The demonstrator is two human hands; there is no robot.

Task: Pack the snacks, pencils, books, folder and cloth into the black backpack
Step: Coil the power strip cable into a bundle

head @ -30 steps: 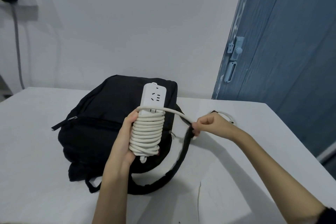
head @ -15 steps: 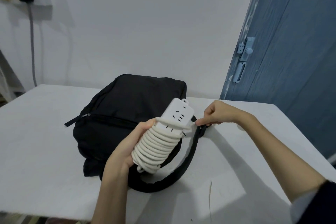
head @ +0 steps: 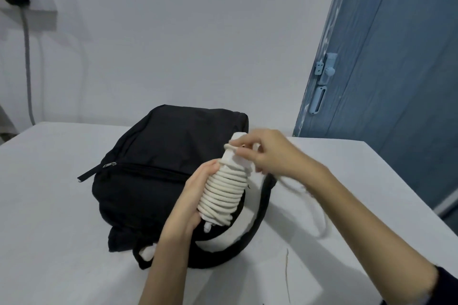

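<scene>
Head view looks down, close over the table (head: 62,205), edges perhaps distorted.

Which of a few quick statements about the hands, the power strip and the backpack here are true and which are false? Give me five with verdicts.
1. The left hand grips the white power strip around its coiled cord. True.
2. The black backpack hangs from the blue door. False: it lies on the white table.
3. The right hand pinches the cord at the top of the strip. True.
4. The backpack's zipper is wide open, showing books inside. False: the visible zipper looks closed and nothing inside shows.
5. A loose loop of cord trails below the right forearm. True.
</scene>
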